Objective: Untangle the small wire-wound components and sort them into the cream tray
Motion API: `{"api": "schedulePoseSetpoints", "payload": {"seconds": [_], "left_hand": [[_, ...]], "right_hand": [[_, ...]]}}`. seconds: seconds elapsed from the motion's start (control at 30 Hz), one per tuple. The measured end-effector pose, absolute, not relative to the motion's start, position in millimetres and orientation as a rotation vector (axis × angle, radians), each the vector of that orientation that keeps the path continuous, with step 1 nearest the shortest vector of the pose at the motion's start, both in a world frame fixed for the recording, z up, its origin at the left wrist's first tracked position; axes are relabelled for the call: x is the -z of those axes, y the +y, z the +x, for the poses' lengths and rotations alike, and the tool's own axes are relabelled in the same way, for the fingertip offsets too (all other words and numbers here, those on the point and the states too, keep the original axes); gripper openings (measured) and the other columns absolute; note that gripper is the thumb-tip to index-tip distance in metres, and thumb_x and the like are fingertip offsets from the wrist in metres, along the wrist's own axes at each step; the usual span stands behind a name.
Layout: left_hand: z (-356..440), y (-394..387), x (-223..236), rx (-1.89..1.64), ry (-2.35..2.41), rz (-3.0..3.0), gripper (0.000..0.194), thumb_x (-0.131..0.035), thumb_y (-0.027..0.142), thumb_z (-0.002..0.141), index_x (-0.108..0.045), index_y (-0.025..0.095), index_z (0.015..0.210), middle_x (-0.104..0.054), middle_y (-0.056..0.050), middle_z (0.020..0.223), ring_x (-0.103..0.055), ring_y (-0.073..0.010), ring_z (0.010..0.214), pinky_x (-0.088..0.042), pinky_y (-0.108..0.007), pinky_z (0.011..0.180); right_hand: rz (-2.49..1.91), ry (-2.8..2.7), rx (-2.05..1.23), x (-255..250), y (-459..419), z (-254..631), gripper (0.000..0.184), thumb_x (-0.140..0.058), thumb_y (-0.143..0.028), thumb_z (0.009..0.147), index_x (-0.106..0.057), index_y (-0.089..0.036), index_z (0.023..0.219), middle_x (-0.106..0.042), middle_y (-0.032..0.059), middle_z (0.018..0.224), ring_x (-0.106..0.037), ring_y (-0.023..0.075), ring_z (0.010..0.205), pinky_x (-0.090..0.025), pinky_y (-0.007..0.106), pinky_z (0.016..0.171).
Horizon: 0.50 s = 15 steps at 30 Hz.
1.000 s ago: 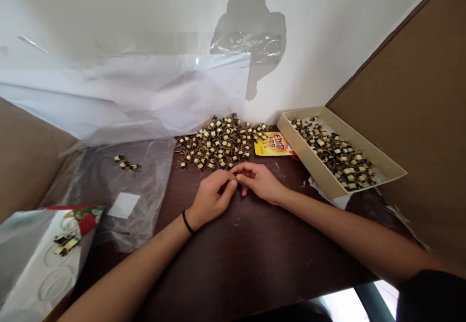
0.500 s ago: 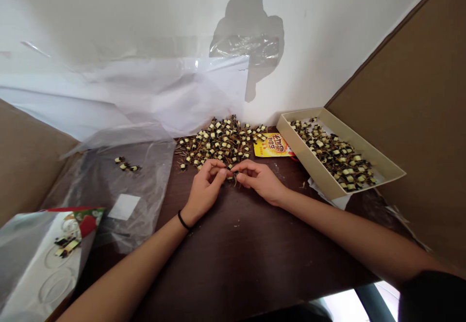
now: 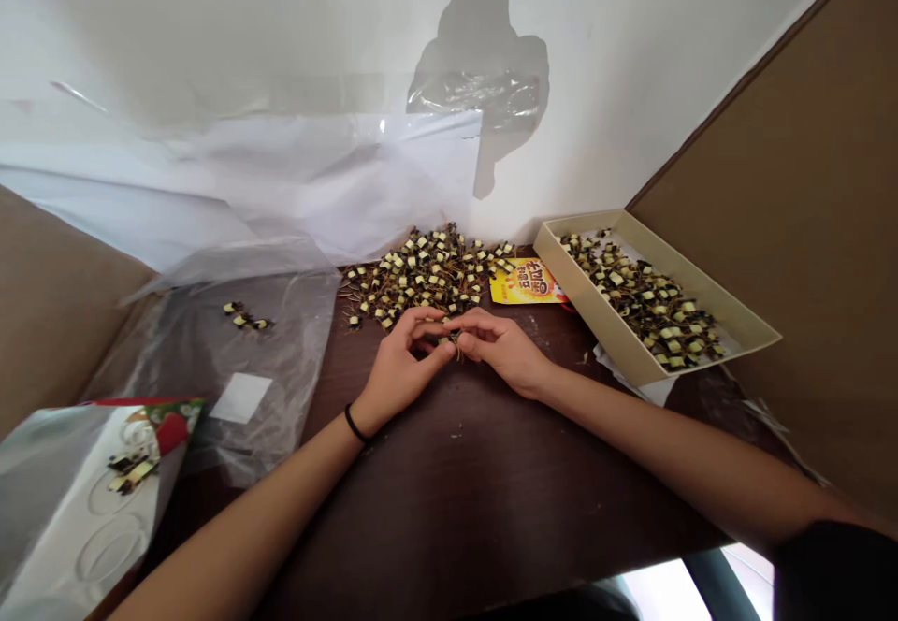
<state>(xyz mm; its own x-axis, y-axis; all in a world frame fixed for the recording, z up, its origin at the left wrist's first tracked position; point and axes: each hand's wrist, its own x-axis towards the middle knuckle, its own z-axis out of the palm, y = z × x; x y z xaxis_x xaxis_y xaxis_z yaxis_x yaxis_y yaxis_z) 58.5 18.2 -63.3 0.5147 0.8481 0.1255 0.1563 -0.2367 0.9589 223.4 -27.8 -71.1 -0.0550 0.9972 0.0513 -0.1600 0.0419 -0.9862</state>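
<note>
Between my fingertips is a small black-and-yellow wired component (image 3: pixel 449 340), probably a little coil with thin copper-coloured leads; my fingers cover most of it. My left hand (image 3: pixel 405 354), with a black band at the wrist, pinches it from the left. From the other side, my right hand (image 3: pixel 501 350) has its thumb and index finger closed on it, and a lead pokes out below. Right behind both hands lies a heap of the same components (image 3: pixel 427 270) on the dark table (image 3: pixel 449 490).
A shallow cream box (image 3: pixel 603 322) at the right holds many such components. Beside it lies a yellow packet (image 3: pixel 523 281). At the left, a clear plastic bag (image 3: pixel 287 397) and a printed glossy bag (image 3: pixel 63 527) carry a few more. A white wall (image 3: pixel 596 116) stands behind.
My left thumb has moved right, nearer the right thumb and over the component. My right hand has hardly moved. The view has shifted slightly.
</note>
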Motion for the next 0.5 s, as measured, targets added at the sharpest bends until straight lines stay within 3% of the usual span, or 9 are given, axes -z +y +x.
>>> {"api": "schedulePoseSetpoints", "payload": {"seconds": [0.37, 0.5], "left_hand": [[57.1, 16.9, 62.9, -0.838, 0.839, 1.668, 0.033, -0.066, 0.027, 0.078, -0.053, 0.018, 0.107, -0.070, -0.003, 0.087, -0.068, -0.0148, 0.081, -0.051, -0.027, 0.075], [57.4, 17.1, 60.9, -0.869, 0.923, 1.654, 0.029, -0.062, 0.028, 0.079, -0.052, 0.018, 0.105, -0.067, -0.001, 0.080, -0.064, -0.0133, 0.073, -0.048, -0.026, 0.070]], "right_hand": [[-1.093, -1.283, -1.225, 73.1, -27.1, 222.1, 0.024, -0.065, -0.036, 0.080, -0.070, -0.024, 0.100, -0.052, 0.0002, 0.081, -0.046, 0.0110, 0.067, -0.040, 0.028, 0.062], [-1.137, -1.263, -1.104, 78.2, -30.2, 216.6, 0.047, -0.066, -0.025, 0.074, -0.054, -0.024, 0.119, -0.050, -0.0018, 0.083, -0.046, 0.0097, 0.063, -0.042, 0.025, 0.059]]}}
